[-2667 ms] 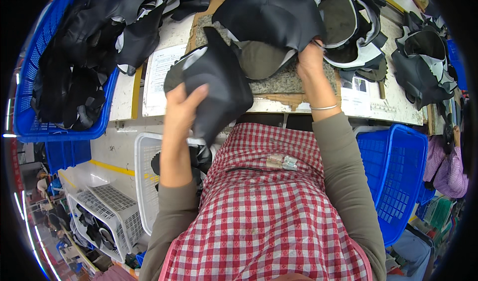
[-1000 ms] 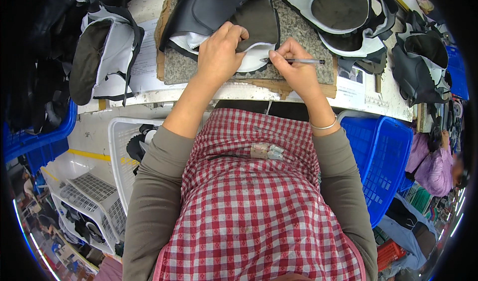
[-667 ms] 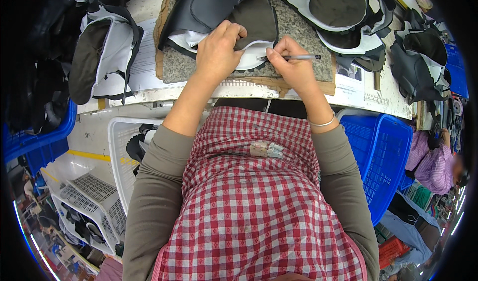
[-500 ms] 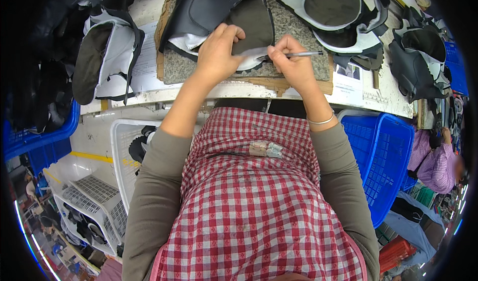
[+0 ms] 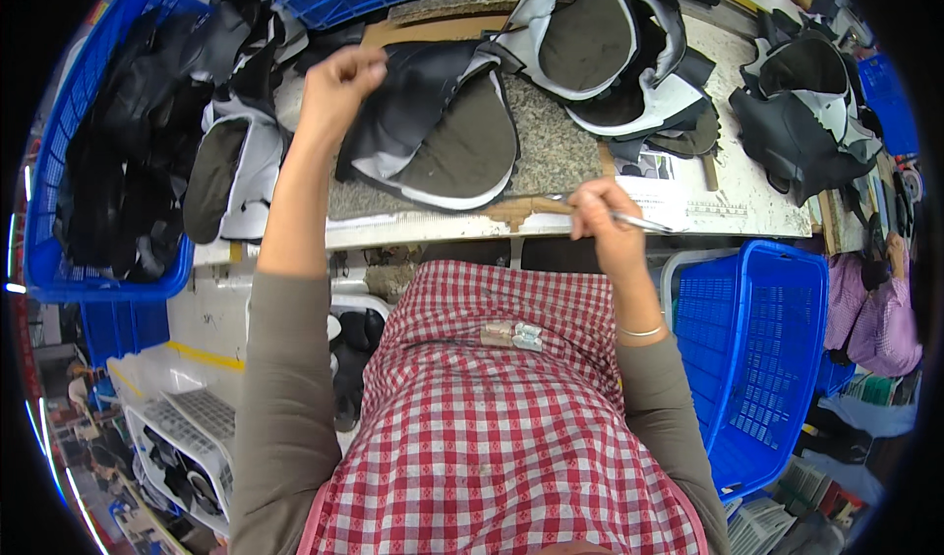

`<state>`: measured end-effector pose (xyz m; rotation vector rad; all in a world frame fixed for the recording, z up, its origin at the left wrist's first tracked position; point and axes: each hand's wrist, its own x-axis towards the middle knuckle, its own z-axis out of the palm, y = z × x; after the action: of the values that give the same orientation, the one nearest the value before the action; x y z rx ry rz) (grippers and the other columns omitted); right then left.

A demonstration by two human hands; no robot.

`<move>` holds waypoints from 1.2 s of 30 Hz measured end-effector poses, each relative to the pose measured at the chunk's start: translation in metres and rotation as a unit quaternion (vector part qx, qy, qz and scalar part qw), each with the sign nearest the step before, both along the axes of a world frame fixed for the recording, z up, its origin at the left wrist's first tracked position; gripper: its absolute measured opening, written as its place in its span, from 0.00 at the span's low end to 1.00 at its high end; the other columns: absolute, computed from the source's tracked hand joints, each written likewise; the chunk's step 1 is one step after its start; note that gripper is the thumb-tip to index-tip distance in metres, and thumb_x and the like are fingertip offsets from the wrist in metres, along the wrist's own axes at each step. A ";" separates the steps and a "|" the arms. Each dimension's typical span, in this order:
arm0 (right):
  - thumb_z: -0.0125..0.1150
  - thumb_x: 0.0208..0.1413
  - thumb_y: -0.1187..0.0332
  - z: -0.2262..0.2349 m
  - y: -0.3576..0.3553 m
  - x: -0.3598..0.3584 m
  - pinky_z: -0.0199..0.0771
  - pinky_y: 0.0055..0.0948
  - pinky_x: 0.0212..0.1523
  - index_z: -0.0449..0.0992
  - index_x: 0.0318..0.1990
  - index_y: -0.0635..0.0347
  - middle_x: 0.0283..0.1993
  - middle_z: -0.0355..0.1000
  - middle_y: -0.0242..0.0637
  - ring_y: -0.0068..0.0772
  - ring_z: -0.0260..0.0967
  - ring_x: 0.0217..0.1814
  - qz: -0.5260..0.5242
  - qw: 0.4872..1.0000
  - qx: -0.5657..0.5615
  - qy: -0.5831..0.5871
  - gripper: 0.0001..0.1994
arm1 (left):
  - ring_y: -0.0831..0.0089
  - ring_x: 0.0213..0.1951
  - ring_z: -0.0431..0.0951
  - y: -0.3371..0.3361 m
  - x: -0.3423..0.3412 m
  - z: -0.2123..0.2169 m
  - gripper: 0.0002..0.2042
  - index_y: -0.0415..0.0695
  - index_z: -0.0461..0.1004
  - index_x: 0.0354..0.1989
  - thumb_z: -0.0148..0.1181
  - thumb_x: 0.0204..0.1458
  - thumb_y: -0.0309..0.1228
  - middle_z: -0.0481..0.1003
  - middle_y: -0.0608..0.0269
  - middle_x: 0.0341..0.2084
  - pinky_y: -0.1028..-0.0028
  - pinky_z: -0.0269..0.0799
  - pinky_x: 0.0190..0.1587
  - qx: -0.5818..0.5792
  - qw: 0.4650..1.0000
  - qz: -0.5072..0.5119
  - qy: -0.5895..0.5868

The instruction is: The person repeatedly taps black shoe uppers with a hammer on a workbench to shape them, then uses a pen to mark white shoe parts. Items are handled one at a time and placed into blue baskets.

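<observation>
Pinched slim silver pen (image 5: 644,224) in right hand (image 5: 602,213), long axis left-to-right.
Curled left hand (image 5: 342,78), contents unclear, near black leather upper (image 5: 433,113), rounded end toward red-checked apron (image 5: 492,408), beside white-edged black uppers (image 5: 595,44).

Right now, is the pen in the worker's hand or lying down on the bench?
In hand: the right hand grips the pen, whose slim shaft juts out beyond it toward the picture's right.

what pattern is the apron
The apron is red and white checked, with some pinkish squares; the head view shows it best.
</observation>
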<state>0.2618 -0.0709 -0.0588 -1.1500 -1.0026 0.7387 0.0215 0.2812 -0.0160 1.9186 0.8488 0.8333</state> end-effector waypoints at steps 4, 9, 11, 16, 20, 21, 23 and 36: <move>0.54 0.73 0.63 0.007 -0.015 0.013 0.73 0.22 0.39 0.76 0.45 0.64 0.33 0.77 0.36 0.24 0.76 0.36 -0.016 1.000 0.017 0.000 0.12 | 0.61 0.48 0.83 -0.007 0.018 0.010 0.38 0.29 0.77 0.54 0.77 0.45 0.53 0.83 0.47 0.44 0.62 0.76 0.56 -0.058 0.985 0.135 0.095; 0.52 0.71 0.62 0.011 -0.013 -0.005 0.62 0.41 0.69 0.75 0.52 0.64 0.51 0.81 0.47 0.38 0.72 0.61 0.015 0.993 0.010 -0.115 0.14 | 0.72 0.38 0.82 -0.066 0.030 0.024 0.18 0.34 0.81 0.47 0.75 0.49 0.31 0.83 0.59 0.37 0.73 0.76 0.46 -0.241 0.964 -0.093 -0.061; 0.55 0.68 0.62 0.022 -0.015 -0.012 0.65 0.41 0.66 0.76 0.52 0.60 0.49 0.83 0.43 0.42 0.71 0.61 -0.060 0.966 0.092 -0.234 0.13 | 0.79 0.43 0.78 -0.083 0.030 0.051 0.16 0.38 0.81 0.46 0.75 0.50 0.31 0.81 0.67 0.39 0.77 0.70 0.52 -0.111 0.961 -0.195 -0.165; 0.55 0.69 0.61 0.069 0.018 -0.023 0.64 0.49 0.68 0.73 0.54 0.54 0.51 0.83 0.46 0.52 0.69 0.64 -0.027 0.928 0.238 -0.286 0.12 | 0.73 0.46 0.79 -0.060 0.077 0.141 0.22 0.32 0.77 0.53 0.70 0.58 0.38 0.81 0.58 0.44 0.72 0.74 0.53 0.019 0.947 -0.212 -0.242; 0.54 0.68 0.67 0.085 0.116 -0.009 0.64 0.42 0.71 0.74 0.58 0.55 0.62 0.77 0.41 0.50 0.61 0.76 -0.058 0.905 0.188 -0.377 0.14 | 0.48 0.53 0.74 -0.030 0.132 0.117 0.19 0.37 0.74 0.54 0.66 0.57 0.31 0.75 0.41 0.47 0.56 0.71 0.56 0.356 0.927 0.120 -0.001; 0.54 0.69 0.66 0.087 0.143 0.008 0.62 0.41 0.71 0.74 0.60 0.57 0.64 0.76 0.41 0.51 0.61 0.76 -0.078 0.893 0.176 -0.407 0.15 | 0.43 0.55 0.72 -0.025 0.128 0.101 0.20 0.37 0.72 0.57 0.64 0.57 0.29 0.72 0.37 0.49 0.53 0.70 0.58 0.393 0.902 0.175 0.023; 0.52 0.72 0.63 0.082 0.183 0.043 0.59 0.37 0.72 0.75 0.60 0.58 0.63 0.76 0.41 0.48 0.60 0.77 -0.121 0.927 0.105 -0.339 0.15 | 0.44 0.55 0.73 0.010 0.061 0.092 0.22 0.35 0.71 0.57 0.63 0.52 0.23 0.73 0.41 0.51 0.54 0.72 0.57 0.500 0.844 0.180 0.074; 0.49 0.74 0.64 0.042 0.160 0.042 0.51 0.42 0.76 0.74 0.57 0.62 0.58 0.80 0.43 0.46 0.58 0.78 -0.121 0.918 0.173 -0.335 0.14 | 0.46 0.50 0.78 -0.052 -0.253 0.011 0.22 0.41 0.77 0.50 0.70 0.48 0.36 0.78 0.45 0.49 0.52 0.75 0.52 0.241 0.790 0.271 0.494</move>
<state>0.3038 0.0896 -0.0164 -1.2021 -1.4540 -0.0624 -0.2318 0.2294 -0.0052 2.6408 2.0478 0.2765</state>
